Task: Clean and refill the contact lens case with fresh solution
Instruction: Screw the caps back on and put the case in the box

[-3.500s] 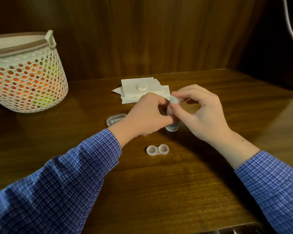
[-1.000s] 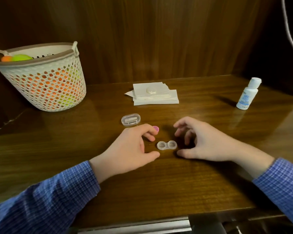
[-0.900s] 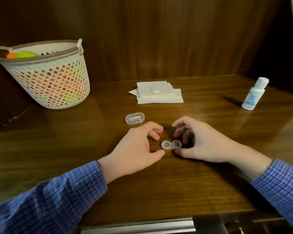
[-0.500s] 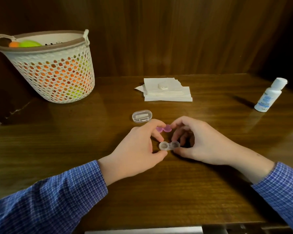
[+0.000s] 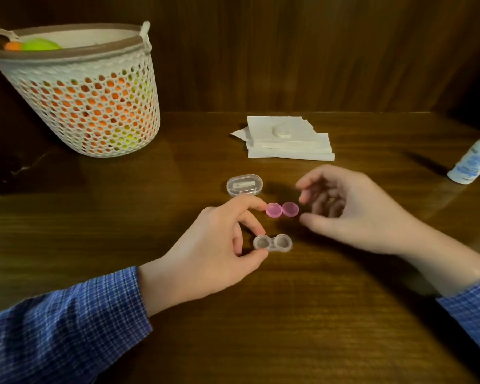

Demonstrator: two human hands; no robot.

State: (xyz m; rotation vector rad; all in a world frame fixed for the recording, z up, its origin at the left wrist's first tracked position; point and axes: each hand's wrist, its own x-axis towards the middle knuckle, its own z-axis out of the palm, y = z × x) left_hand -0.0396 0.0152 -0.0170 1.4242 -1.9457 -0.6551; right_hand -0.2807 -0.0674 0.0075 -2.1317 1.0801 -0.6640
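Observation:
The clear lens case (image 5: 272, 243) lies open on the wooden table, both wells uncovered. Its left end sits between the thumb and a curled finger of my left hand (image 5: 214, 250), which pinches it. That hand's index fingertip touches the left of two pink caps (image 5: 274, 210) lying side by side just beyond the case. My right hand (image 5: 352, 209) hovers beside the right pink cap (image 5: 290, 209), fingers loosely curled and holding nothing; it is slightly blurred. The white solution bottle (image 5: 471, 164) stands capped at the right edge.
A stack of white tissues (image 5: 288, 145) with a small white piece on top lies at the back centre. A clear oval box (image 5: 244, 185) sits just behind the caps. A perforated white basket (image 5: 86, 92) with orange and green items stands back left.
The bottle has been put down at the right. My right hand has come off the lens case and shifted back toward the pink caps, which now both show. My left hand stays at the case.

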